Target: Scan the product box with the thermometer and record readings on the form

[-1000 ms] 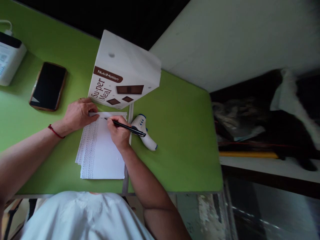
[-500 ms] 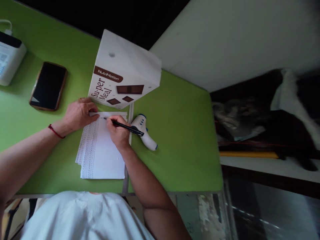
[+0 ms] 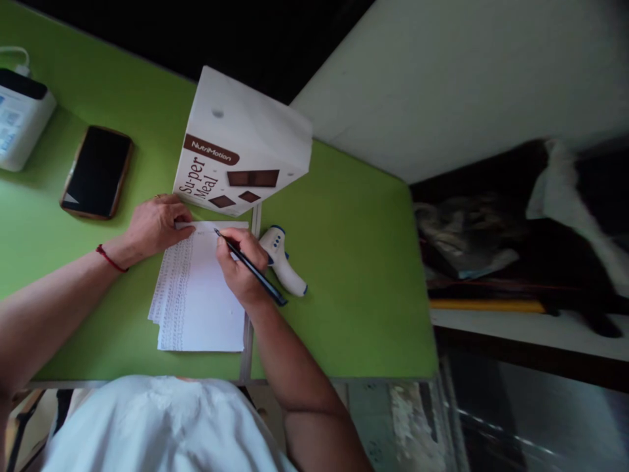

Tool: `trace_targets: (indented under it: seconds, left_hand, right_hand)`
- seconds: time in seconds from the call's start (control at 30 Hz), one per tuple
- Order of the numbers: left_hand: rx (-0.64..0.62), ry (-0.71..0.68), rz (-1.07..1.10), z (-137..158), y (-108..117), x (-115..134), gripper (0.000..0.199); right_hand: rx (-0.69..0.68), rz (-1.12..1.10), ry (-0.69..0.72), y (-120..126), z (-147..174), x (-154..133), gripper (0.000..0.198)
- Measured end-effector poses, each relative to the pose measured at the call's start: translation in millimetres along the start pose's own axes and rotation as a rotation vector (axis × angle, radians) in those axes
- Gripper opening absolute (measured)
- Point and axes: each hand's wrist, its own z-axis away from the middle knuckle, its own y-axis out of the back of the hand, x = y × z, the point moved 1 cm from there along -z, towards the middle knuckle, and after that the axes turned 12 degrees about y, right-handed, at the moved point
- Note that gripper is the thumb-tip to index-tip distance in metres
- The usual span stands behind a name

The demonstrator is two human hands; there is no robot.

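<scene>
Paper (image 3: 213, 298) lies at the centre-left of the head view, several sheets stacked unevenly, with columns of small handwriting down the left part and blank space to the right. A few faint marks sit by its top edge. The right hand (image 3: 236, 274), just right of the paper's top middle, has its fingers closed around a dark pen (image 3: 254, 270); the pen slants from the tip at the upper left to its end at the lower right. Whether the tip touches the sheet cannot be told. The left hand (image 3: 160, 223) rests at the paper's upper-left corner, thumb on the sheet and fingers bent; whether they pinch it or only press cannot be told. A red bracelet (image 3: 111, 259) circles that wrist.

Above the paper, at the upper centre, stands a white box (image 3: 255, 141) reading "NutriMotion" and "Su-per Meal". A white-and-blue gun-shaped device (image 3: 285, 265) lies just right of the right hand. At the upper left, a phone (image 3: 97, 172) lies dark-screened on the green table (image 3: 348, 282).
</scene>
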Motion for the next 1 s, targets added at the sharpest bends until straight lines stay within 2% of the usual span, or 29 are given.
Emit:
trace_targets:
  seconds: [0.1,0.17,0.3,0.37,0.43,0.5,0.57,0.67,0.73,0.8,0.9,0.93,1.0]
  left_hand:
    - [0.017,-0.013,0.029,-0.4,-1.0,-1.1,0.015]
    - [0.045,-0.009,0.076,-1.3,-0.8,-1.5,0.013]
    - [0.230,0.088,0.307,-5.6,2.2,-6.8,0.012]
    - [0.314,0.155,0.441,-9.6,2.0,-13.3,0.020]
    - [0.347,0.178,0.536,-15.1,-0.3,-21.1,0.029]
    - [0.336,0.166,0.675,-22.1,-3.2,-28.8,0.042]
    - [0.286,0.154,0.835,-30.5,-4.6,-34.8,0.059]
    - [0.156,0.099,0.935,-44.5,-1.3,-37.3,0.073]
    - [0.066,0.030,0.929,-52.4,3.1,-34.8,0.078]
    - [0.017,-0.045,0.880,-57.3,6.9,-30.5,0.080]
    - [0.055,-0.130,0.762,-58.0,9.6,-23.8,0.067]
    - [0.083,-0.146,0.723,-56.7,10.0,-21.7,0.062]
    - [0.148,-0.140,0.652,-52.7,10.5,-18.0,0.057]
  right_hand:
    - [-0.201,0.241,0.168,17.3,-4.6,-8.2,0.018]
    - [-0.395,0.374,0.180,23.8,-3.9,-11.3,0.023]
    - [-0.773,0.483,0.070,21.7,-0.7,-17.6,0.024]
    - [-0.892,0.476,0.001,18.6,-2.7,-22.8,0.023]
    - [-0.965,0.436,-0.039,20.4,-8.1,-27.5,0.022]
    - [-0.994,0.369,-0.073,30.6,-15.5,-28.2,0.020]
    - [-0.967,0.321,-0.145,49.4,-22.5,-21.8,0.026]
    - [-0.844,0.426,-0.346,82.8,-27.5,0.2,0.035]
    - [-0.807,0.495,-0.449,97.9,-25.9,17.6,0.054]
    - [-0.890,0.506,-0.557,103.3,-21.5,33.5,0.062]
    - [-1.001,0.406,-0.646,100.9,-15.9,50.0,0.044]
    - [-0.982,0.369,-0.657,99.9,-15.3,53.4,0.038]
    - [-0.842,0.300,-0.690,98.5,-16.3,56.2,0.032]
